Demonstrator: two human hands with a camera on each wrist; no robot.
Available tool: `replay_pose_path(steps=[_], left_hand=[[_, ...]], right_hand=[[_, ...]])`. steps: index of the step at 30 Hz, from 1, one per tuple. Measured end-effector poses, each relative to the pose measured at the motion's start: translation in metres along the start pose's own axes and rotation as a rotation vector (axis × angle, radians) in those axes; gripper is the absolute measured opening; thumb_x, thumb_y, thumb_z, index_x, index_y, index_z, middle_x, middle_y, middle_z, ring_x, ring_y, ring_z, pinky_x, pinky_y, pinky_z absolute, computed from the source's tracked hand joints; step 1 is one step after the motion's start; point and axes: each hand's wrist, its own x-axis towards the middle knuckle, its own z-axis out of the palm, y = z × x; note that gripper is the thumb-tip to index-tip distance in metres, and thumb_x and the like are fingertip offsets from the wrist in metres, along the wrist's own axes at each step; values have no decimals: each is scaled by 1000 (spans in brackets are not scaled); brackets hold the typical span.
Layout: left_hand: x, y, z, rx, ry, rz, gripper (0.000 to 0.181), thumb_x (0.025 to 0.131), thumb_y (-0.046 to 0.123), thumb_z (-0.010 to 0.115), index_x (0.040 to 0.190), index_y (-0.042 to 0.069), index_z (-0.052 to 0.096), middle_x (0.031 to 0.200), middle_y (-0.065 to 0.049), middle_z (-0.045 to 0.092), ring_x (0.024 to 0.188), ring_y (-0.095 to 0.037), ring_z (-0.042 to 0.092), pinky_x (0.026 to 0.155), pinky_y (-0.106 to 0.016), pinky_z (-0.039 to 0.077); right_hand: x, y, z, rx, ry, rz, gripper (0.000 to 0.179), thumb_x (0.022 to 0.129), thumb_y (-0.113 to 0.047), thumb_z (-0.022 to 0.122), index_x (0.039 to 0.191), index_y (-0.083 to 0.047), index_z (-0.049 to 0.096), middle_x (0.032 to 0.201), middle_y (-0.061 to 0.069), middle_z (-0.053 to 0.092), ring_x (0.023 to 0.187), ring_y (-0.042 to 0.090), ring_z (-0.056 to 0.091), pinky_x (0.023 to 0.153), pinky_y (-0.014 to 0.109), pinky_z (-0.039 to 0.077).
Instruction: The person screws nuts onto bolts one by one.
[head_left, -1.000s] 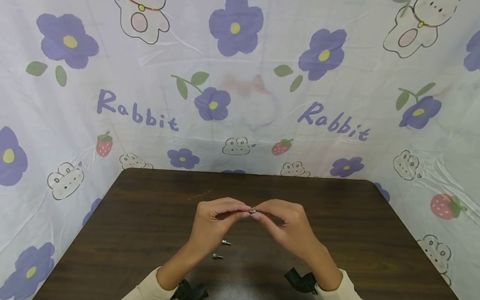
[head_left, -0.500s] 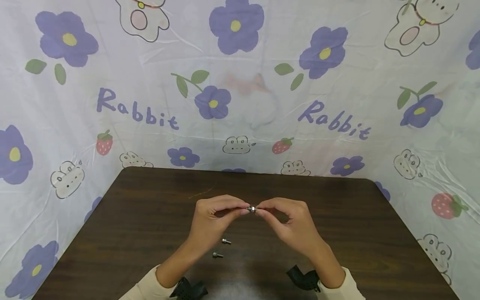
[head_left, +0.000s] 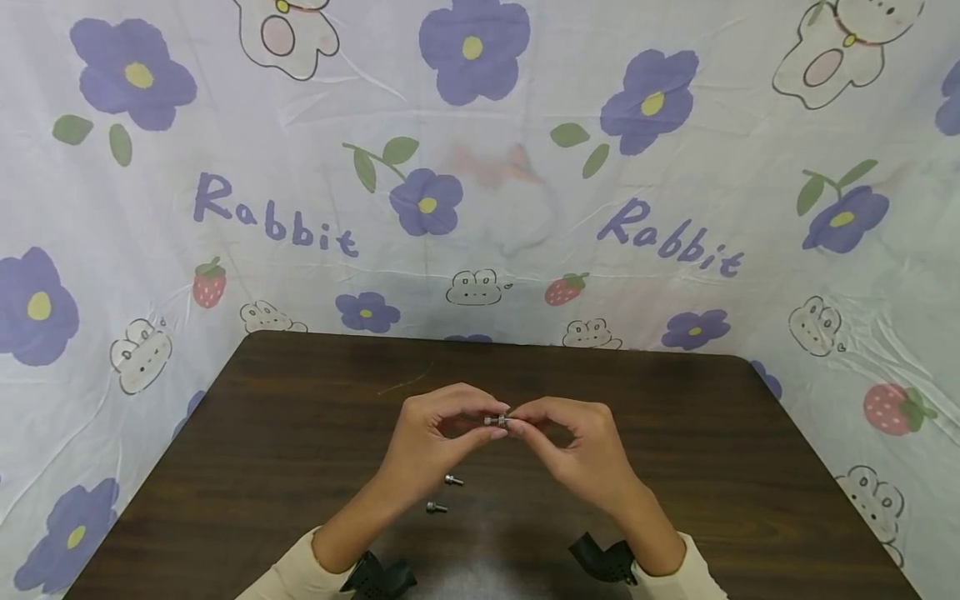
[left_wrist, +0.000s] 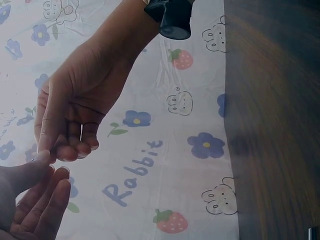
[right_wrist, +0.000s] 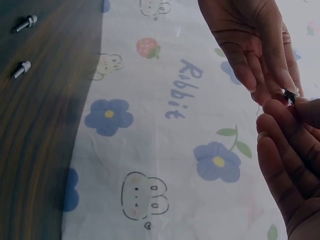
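A small metal bolt (head_left: 492,421) with a nut-like ring on it is held level between both hands above the table (head_left: 315,467). My left hand (head_left: 427,433) pinches it near the ring with thumb and forefinger, and the bolt's head shows inside the curve of those fingers. From the other side my right hand (head_left: 585,437) pinches its right end, mostly covered by the fingertips. In the right wrist view the bolt (right_wrist: 290,95) is a dark bit between the touching fingertips. Two similar bolts, one (head_left: 453,480) behind the other (head_left: 437,507), lie on the table below the left hand.
A patterned cloth (head_left: 480,250) with flowers and rabbits hangs behind the table and along its sides. Black wrist mounts sit on the left wrist (head_left: 378,577) and the right wrist (head_left: 603,558). A thin thread-like line (head_left: 405,383) lies toward the table's back.
The left fingertips have slid right along the bolt, so its head now shows behind them. Half a second ago they covered the left end. The right hand still pinches the right end.
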Motion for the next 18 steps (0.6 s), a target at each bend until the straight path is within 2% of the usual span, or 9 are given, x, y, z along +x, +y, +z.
replay_pose_path(steps=[4,12,15,18], left_hand=[[0,1,0,31,5,-14,16,88,7,79,104,6,78,96,-3,75,86,-17,72,71,-34,62],[-1,1,0,58,1,-102,6,95,15,75,96,11,79,90,2,75,80,-15,72,69,-35,63],[-1,1,0,62,-2,-151,17,101,16,67,90,10,78,84,1,75,76,-17,73,68,-34,63],[-1,1,0,35,-10,-182,19,103,14,61,96,7,77,86,-3,76,77,-20,74,70,-33,63]], right_hand=[[0,-1,0,-16,12,-13,8,96,-14,73,96,-8,77,88,3,76,76,14,73,68,21,58],[0,-3,1,-28,34,-51,8,96,-14,73,96,-7,76,87,3,76,76,15,73,66,26,59],[1,-4,1,-21,39,-66,6,95,-11,74,96,-6,76,87,4,76,76,15,73,68,26,59],[1,-3,1,-28,49,-76,6,95,-12,74,96,-7,76,87,4,76,76,15,73,67,27,59]])
